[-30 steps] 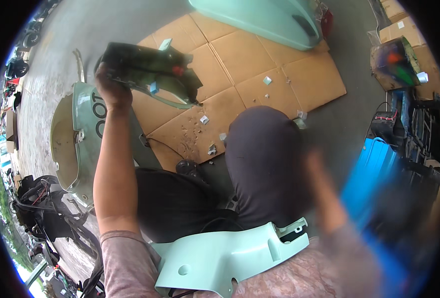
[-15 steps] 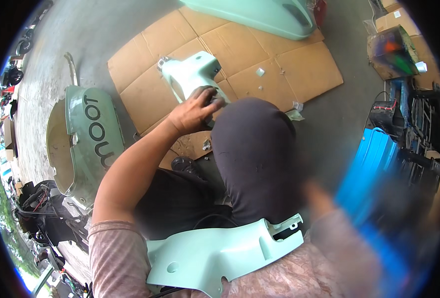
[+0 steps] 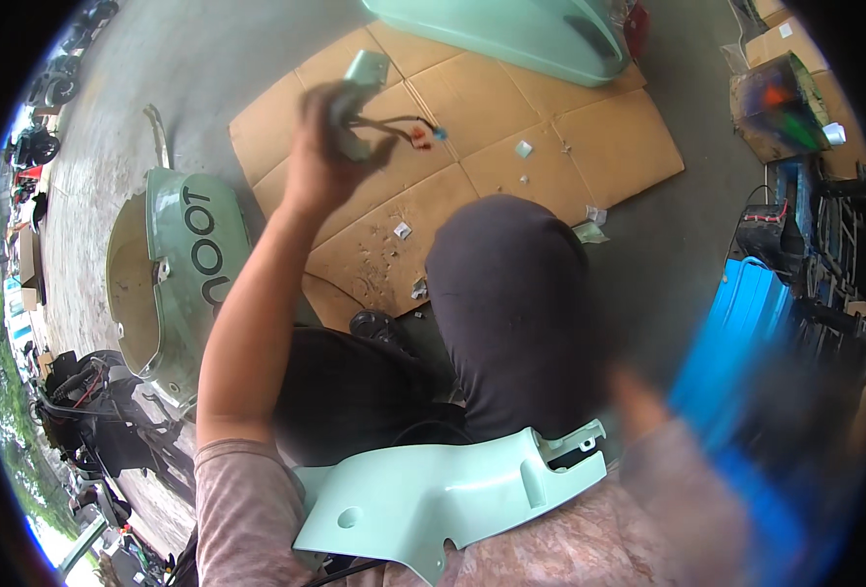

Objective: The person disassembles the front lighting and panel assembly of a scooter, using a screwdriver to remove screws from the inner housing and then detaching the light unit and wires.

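1. The left hand (image 3: 320, 161) is raised above the cardboard sheet (image 3: 590, 147), fingers clenched around a small pale green part (image 3: 355, 93) with wires (image 3: 404, 127) hanging from it; motion blurs the part.
2. The wires end in red and blue connectors, dangling over the cardboard near its middle.
3. The right hand (image 3: 638, 401) is a blur at the lower right; I cannot tell whether it holds anything.
4. A pale green panel (image 3: 443, 489) rests across the person's lap.
5. Another green body shell (image 3: 174, 279) lies on the concrete just off the cardboard's left edge.
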Demonstrator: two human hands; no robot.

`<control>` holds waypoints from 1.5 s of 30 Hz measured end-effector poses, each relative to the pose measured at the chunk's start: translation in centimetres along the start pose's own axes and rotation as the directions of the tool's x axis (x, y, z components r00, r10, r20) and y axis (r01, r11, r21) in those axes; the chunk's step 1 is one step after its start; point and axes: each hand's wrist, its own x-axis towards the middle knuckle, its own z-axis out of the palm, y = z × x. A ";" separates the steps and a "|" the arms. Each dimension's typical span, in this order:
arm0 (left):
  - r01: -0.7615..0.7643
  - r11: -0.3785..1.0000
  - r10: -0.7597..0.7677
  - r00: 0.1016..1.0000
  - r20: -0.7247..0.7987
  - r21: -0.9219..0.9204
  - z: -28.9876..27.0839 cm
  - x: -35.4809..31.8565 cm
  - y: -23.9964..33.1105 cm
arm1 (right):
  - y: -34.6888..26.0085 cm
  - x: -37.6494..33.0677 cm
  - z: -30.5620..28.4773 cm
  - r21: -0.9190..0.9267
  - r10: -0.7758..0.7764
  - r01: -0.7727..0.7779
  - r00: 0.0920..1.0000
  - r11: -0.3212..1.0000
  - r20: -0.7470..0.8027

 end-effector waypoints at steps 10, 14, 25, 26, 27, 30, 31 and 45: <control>0.484 0.741 -0.588 0.802 -0.101 -0.465 -8.9 -2.2 -5.5 | -8.4 3.7 -6.0 -0.001 -0.010 0.010 0.991 1.000 0.131; 0.564 0.665 -0.654 0.756 -0.018 -0.491 -9.5 -5.4 -7.7 | -9.8 2.5 -9.1 -0.038 -0.058 0.063 0.991 0.997 0.120; 0.712 0.585 -0.706 0.683 0.188 -0.388 -11.5 -6.5 -8.0 | -13.0 -6.3 -29.7 -0.012 -0.021 0.021 0.999 1.000 -0.029; 0.697 0.575 -0.707 0.687 0.168 -0.429 -11.8 -7.1 -8.3 | -13.0 -7.2 -32.7 0.001 -0.003 0.003 0.998 1.000 -0.062; 0.719 0.504 -0.735 0.648 0.199 -0.478 -11.6 -6.5 -7.9 | -11.8 -8.2 -35.4 0.013 0.034 -0.033 0.993 0.999 -0.116; 0.738 0.350 -0.783 0.568 0.251 -0.577 -12.4 -6.2 -7.1 | -6.7 -11.1 -43.5 0.378 0.111 0.024 0.937 0.926 -0.331; 0.715 0.353 -0.779 0.582 0.234 -0.604 -13.1 -7.3 -7.8 | -8.4 -13.4 -46.8 0.336 0.144 0.025 0.871 0.942 -0.470; 0.672 0.238 -0.797 0.548 0.255 -0.701 -13.5 -10.7 -14.2 | -25.7 -15.6 -52.2 0.746 -0.347 0.355 0.921 0.564 -0.177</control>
